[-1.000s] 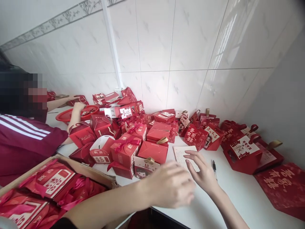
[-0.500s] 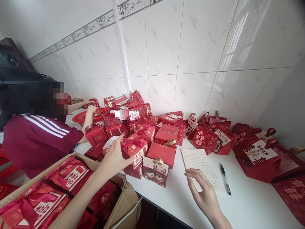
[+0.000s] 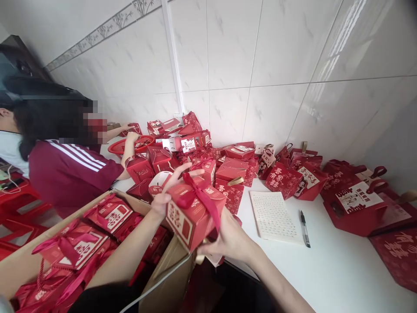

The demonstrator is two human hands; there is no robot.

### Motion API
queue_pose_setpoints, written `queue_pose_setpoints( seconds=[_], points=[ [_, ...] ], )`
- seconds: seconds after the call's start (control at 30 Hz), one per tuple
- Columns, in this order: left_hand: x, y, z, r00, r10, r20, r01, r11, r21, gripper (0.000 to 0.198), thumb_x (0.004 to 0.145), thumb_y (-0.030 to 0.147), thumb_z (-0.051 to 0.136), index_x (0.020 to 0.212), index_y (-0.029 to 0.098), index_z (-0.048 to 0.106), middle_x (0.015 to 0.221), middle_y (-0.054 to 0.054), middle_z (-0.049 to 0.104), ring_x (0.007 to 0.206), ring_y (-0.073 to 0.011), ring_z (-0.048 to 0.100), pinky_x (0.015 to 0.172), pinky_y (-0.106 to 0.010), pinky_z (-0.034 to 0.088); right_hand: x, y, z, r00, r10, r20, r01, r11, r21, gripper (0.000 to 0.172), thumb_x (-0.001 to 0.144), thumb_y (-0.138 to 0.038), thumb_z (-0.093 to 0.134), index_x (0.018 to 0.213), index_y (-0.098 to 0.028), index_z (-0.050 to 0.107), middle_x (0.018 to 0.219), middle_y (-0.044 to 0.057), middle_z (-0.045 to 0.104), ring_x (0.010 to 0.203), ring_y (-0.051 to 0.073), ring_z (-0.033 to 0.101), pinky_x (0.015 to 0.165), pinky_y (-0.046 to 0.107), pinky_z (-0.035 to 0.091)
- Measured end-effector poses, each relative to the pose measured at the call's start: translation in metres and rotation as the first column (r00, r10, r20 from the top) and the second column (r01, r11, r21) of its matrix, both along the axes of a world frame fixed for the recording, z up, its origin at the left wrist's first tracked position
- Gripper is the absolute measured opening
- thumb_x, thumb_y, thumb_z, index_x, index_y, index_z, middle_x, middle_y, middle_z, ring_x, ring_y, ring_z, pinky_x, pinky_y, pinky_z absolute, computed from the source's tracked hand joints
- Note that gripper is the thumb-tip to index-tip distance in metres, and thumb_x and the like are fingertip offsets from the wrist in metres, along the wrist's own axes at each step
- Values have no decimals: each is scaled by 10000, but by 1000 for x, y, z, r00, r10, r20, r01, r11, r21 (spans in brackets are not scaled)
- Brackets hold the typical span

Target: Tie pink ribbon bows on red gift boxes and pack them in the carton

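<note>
A red gift box [image 3: 195, 213] tied with a dark pink ribbon bow is tilted in front of me, near the table edge. My left hand [image 3: 164, 198] grips its left end, with some fingers stretched over the top. At its right end, my right hand [image 3: 226, 237] is closed on the lower side. Below the right hand a gold loop [image 3: 199, 258] and a bit of a white-and-red box [image 3: 216, 259] show. Whether that hand also holds this second box I cannot tell. More red gift boxes [image 3: 231, 169] are heaped behind.
A cardboard carton [image 3: 130, 200] with several ribboned boxes stands at left. A notepad [image 3: 275, 217] and pen [image 3: 305, 229] lie on the white table [image 3: 339, 269]. Red gift bags [image 3: 355, 208] stand at right. A person in a maroon shirt [image 3: 71, 174] reaches to a red basket [image 3: 114, 148].
My left hand has brought the ribboned box off the pile, closer to me and tilted. My right hand has moved left from beside the notepad onto the box. The view has shifted slightly.
</note>
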State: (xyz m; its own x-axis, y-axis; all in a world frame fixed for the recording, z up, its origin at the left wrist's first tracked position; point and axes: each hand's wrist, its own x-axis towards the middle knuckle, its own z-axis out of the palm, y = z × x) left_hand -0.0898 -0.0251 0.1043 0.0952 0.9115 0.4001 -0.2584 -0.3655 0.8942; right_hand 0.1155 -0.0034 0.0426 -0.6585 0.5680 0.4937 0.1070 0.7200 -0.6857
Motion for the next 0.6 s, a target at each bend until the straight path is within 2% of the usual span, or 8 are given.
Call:
queue_pose_setpoints(
  seconds=[0.07, 0.17, 0.23, 0.37, 0.5, 0.6],
  points=[
    [2, 14, -18, 992, 35, 123, -31, 999, -35, 853, 541, 403, 613, 1323, 176, 358, 1247, -154, 535, 1100, -390, 522, 888, -539, 422, -16, 10, -14, 987, -133, 86, 117, 979, 169, 907, 603, -435, 745, 1327, -139, 286, 1225, 162, 501, 1154, 303, 467, 987, 484, 374],
    [-1, 26, -38, 960, 98, 263, -79, 994, -81, 804, 557, 338, 552, 1320, 155, 375, 1222, -147, 562, 1075, -360, 550, 886, -513, 436, -27, 24, -44, 932, -347, 107, 275, 867, 416, 553, 736, -377, 633, 1183, -107, 450, 1081, 171, 594, 1039, 310, 541, 992, 556, 313],
    [-5, 30, -45, 934, 155, 323, -127, 986, -106, 776, 553, 328, 537, 1297, 147, 413, 1206, -143, 578, 1069, -351, 558, 881, -496, 448, -28, 27, -59, 914, -398, 82, 304, 802, 514, 434, 798, -388, 562, 1125, -110, 500, 1047, 170, 613, 1009, 301, 557, 950, 519, 361],
    [-11, 32, -47, 863, 308, 402, -282, 951, -124, 703, 532, 344, 528, 1209, 152, 515, 1174, -113, 608, 1076, -347, 555, 873, -461, 466, -22, 21, -68, 903, -428, 47, 315, 732, 604, 415, 865, -359, 481, 1180, -89, 480, 1129, 184, 586, 1072, 298, 529, 887, 457, 416],
    [-15, 35, -51, 844, 348, 409, -309, 937, -161, 634, 536, 354, 525, 1137, 158, 569, 1139, -95, 631, 1077, -340, 556, 867, -440, 473, -3, 15, -71, 944, -327, 48, 224, 739, 636, 377, 887, -311, 470, 1211, -117, 471, 1103, 150, 608, 1037, 255, 554, 857, 413, 452],
    [-15, 35, -53, 848, 350, 397, -300, 936, -186, 599, 551, 368, 525, 1111, 163, 580, 1119, -92, 639, 1075, -339, 555, 862, -438, 471, 11, 9, -75, 959, -276, 66, 171, 749, 639, 312, 889, -219, 465, 1192, -150, 494, 1114, 132, 607, 1071, 229, 541, 898, 401, 439]
  ],
)
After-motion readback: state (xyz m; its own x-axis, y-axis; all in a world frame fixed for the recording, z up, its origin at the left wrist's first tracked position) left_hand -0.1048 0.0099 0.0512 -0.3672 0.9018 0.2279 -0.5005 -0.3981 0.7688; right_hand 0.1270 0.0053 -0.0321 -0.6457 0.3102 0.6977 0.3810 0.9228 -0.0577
